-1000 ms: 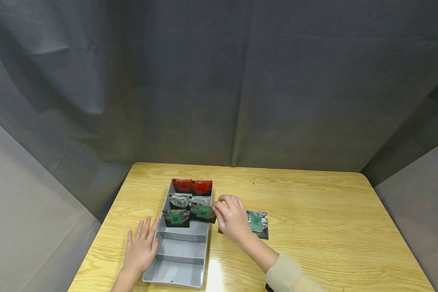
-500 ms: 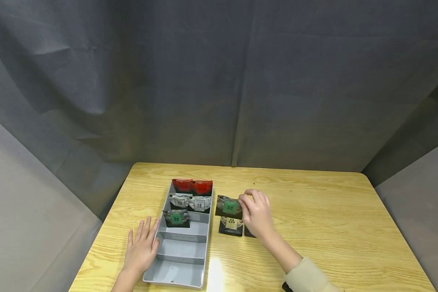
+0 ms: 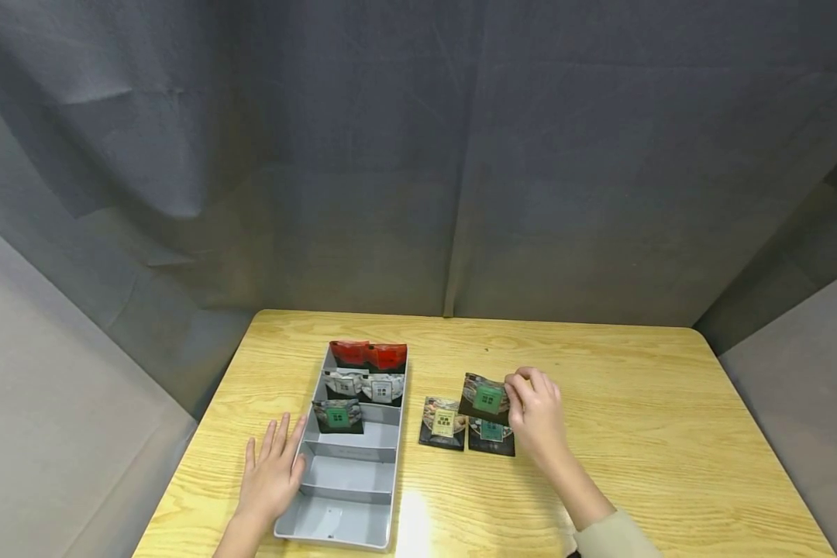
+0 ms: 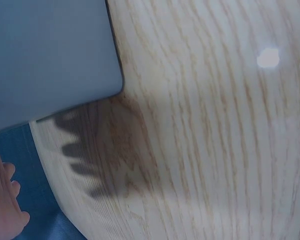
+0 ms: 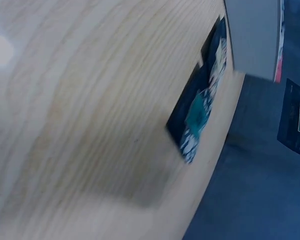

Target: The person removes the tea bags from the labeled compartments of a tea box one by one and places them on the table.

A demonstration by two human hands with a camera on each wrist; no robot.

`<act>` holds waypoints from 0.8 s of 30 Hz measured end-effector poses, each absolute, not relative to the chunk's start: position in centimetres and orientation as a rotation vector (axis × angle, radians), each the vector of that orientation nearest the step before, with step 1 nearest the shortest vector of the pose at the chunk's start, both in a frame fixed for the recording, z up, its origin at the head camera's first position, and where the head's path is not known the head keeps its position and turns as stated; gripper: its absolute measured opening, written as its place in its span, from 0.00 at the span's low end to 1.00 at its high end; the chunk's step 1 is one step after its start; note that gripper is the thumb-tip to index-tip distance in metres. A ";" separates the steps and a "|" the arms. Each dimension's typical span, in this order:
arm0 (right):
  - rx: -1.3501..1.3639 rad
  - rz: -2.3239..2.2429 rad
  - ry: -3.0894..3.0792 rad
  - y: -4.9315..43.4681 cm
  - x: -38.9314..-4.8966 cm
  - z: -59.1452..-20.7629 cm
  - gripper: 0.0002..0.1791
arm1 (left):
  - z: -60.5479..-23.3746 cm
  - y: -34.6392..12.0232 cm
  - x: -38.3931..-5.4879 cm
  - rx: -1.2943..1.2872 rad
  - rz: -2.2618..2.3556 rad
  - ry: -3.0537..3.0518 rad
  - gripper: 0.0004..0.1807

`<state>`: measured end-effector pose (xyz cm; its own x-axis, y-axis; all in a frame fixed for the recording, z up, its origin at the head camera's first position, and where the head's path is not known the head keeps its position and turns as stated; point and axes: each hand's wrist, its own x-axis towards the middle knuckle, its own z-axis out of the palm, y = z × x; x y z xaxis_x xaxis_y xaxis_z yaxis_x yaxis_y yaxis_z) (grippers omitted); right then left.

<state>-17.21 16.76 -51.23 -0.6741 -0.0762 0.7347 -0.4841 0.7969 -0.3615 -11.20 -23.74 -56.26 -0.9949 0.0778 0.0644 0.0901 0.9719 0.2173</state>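
Note:
My right hand (image 3: pixel 539 411) pinches the right edge of a dark sachet with a green label (image 3: pixel 487 398), held above the table; part of this sachet (image 5: pixel 296 117) shows in the right wrist view. Below it lies a dark sachet with a teal label (image 3: pixel 491 440), partly covered. A dark sachet with a yellow label (image 3: pixel 442 423) lies flat to its left. My left hand (image 3: pixel 272 473), fingers straight, rests against the left side of a grey divided tray (image 3: pixel 392 496). One green-labelled sachet (image 3: pixel 338 417) leans in the tray's third compartment from the back.
Two red sachets (image 3: pixel 370 355) stand in the tray's rearmost compartment, with two white-topped sachets (image 3: pixel 381 389) in the one before it. The wooden table (image 3: pixel 642 418) reaches back to a dark grey curtain (image 3: pixel 565 194).
My right hand has lifted the green-labelled sachet from the tray's third compartment and carried it right, over the teal-labelled one. My left hand has stayed at the tray's side.

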 end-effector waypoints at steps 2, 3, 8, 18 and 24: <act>0.389 0.720 -2.275 17.5 -17.1 -51.5 0.03 | -56.4 -23.8 -11.2 -0.131 -0.351 -3.061 0.29; 0.375 0.723 -2.296 18.0 -17.1 -51.8 0.03 | -56.4 -23.8 -11.2 -0.132 -0.353 -3.059 0.29; 0.283 0.729 -2.399 20.2 -17.0 -52.9 0.03 | -56.5 -23.8 -11.2 -0.136 -0.371 -3.044 0.29; 0.123 0.754 -2.663 24.1 -16.5 -55.2 0.06 | -56.4 -23.8 -11.3 -0.129 -0.354 -3.069 0.29; 0.082 0.722 -2.806 25.7 -16.5 -56.3 0.08 | -56.5 -23.8 -11.3 -0.131 -0.336 -3.080 0.30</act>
